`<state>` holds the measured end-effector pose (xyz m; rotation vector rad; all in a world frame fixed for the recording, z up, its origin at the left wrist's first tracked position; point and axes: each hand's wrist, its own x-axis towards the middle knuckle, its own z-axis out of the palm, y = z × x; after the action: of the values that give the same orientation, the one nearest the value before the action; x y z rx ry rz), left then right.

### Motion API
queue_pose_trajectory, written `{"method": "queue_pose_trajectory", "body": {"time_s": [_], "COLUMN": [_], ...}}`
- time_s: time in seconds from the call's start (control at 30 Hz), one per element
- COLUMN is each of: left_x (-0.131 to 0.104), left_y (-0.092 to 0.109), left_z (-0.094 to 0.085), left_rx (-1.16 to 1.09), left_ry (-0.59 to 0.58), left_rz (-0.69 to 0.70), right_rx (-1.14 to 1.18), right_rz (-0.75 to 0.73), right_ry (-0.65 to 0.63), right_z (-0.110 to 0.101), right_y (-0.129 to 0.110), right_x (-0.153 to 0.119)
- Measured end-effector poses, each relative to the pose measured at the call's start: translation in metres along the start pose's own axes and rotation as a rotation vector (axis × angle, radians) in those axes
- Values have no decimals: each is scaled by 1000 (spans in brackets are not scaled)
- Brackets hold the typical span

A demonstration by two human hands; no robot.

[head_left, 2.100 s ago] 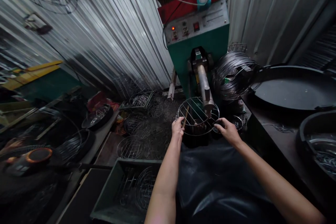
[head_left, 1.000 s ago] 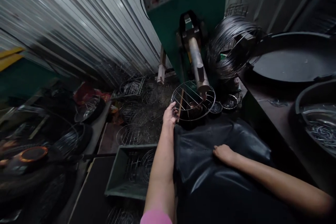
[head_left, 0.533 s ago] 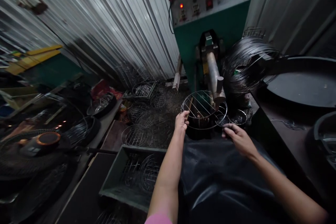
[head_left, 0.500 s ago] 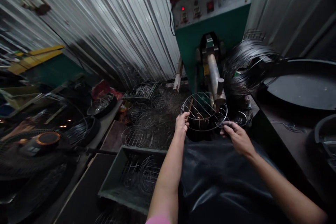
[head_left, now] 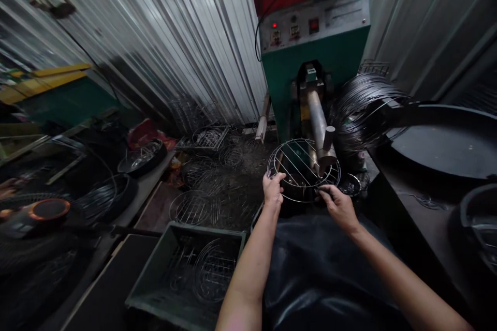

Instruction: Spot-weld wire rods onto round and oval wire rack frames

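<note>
In the head view, the left arm reaches up and slightly right from the bottom edge, the elbow nearly straight, and the left hand point(head_left: 274, 189) is curled at the near left side of a round wire rack point(head_left: 296, 161). Its thumb lies over the rim with the fingers folded below, so this grip is closed around the wire. The right arm slants in from the lower right corner, and the right hand point(head_left: 337, 206) points up and left, thumb and forefinger brought close together at the near right part of the rim. Whether this grip pinches the rim or some small piece cannot be told, as the fingertips are dark. The rack sits between the two hands, above the lap and a black apron point(head_left: 310, 258), with its right part under the tip of a metal arm point(head_left: 318, 121) that juts from a green machine point(head_left: 316, 46). Its face is turned upward, roughly level; being round, it has no single long axis, but its parallel bars run diagonally from upper left to lower right. A second wire curve shows along the near edge. A coil of wire point(head_left: 363, 108) is beside the metal arm, and a green crate point(head_left: 145, 274) is to the left of the left forearm.
</note>
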<state>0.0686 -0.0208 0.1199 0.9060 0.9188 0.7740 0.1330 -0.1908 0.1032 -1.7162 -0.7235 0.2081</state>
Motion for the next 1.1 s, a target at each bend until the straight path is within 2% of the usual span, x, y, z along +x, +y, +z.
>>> {"method": "queue_pose_trajectory", "body": {"time_s": [0.27,0.57,0.8,1.1], "left_x": [-5,-7,-5,-21], "left_y": [-10,-13,-10,-7], "left_z": [-6,-1,0,-5], "left_rx": [-3,24,6,-10], "left_ry": [44,65,71,74], "left_rz": [16,-35,-36,-46], "right_rx": [-115,57,54,68], "right_rz": [42,137,125,107], "right_ry": [-23,-22,-28,-25], "right_z": [-6,-8,-9,-14], "right_y": [0,3,2,-2], "right_x": [-1,2,7,4]}}
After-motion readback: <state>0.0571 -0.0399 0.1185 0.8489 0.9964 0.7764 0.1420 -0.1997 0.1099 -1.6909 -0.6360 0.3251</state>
